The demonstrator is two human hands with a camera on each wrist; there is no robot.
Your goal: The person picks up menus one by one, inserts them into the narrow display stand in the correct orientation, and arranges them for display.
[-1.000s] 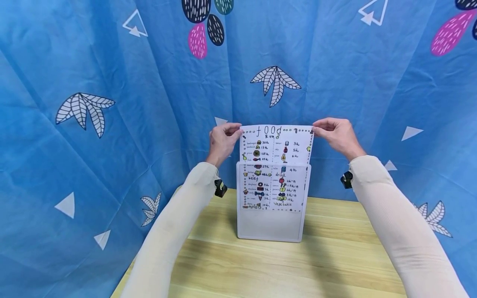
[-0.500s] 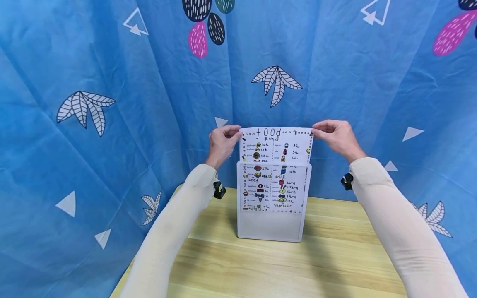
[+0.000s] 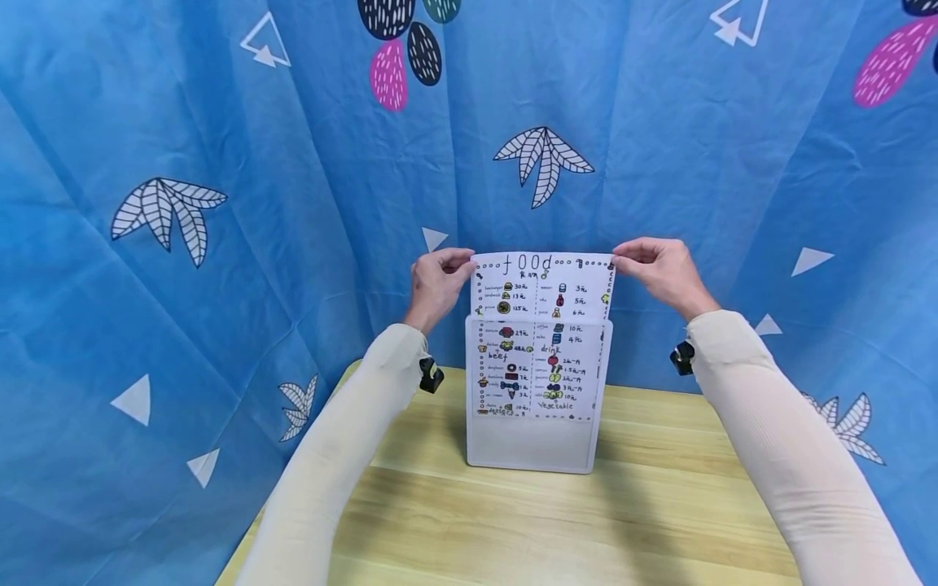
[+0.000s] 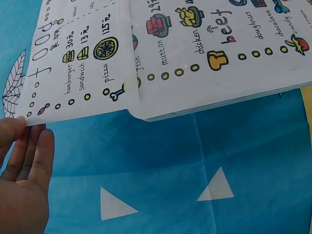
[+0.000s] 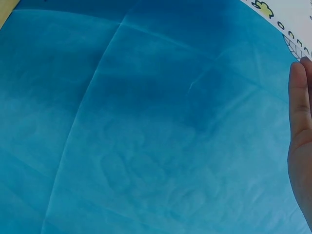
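Observation:
A hand-drawn menu sheet (image 3: pixel 542 285) headed "food" stands partly inside a clear upright holder (image 3: pixel 538 443) on the wooden table (image 3: pixel 528 521). My left hand (image 3: pixel 437 281) pinches the sheet's top left corner, and my right hand (image 3: pixel 659 268) pinches its top right corner. The sheet's upper part sticks out above the holder's rim. In the left wrist view the sheet (image 4: pixel 73 63) and the holder (image 4: pixel 219 97) fill the top, with my left hand (image 4: pixel 22 170) at the sheet's corner. The right wrist view shows my right hand (image 5: pixel 300 141) at its edge and a sliver of the sheet (image 5: pixel 280 14).
A blue patterned cloth (image 3: pixel 220 203) hangs close behind and around the table on all sides. The holder stands near the table's far edge. Bare wood lies in front of it, between my two sleeved forearms.
The sheet has slid a little further down into the holder, and both hands have come down with it.

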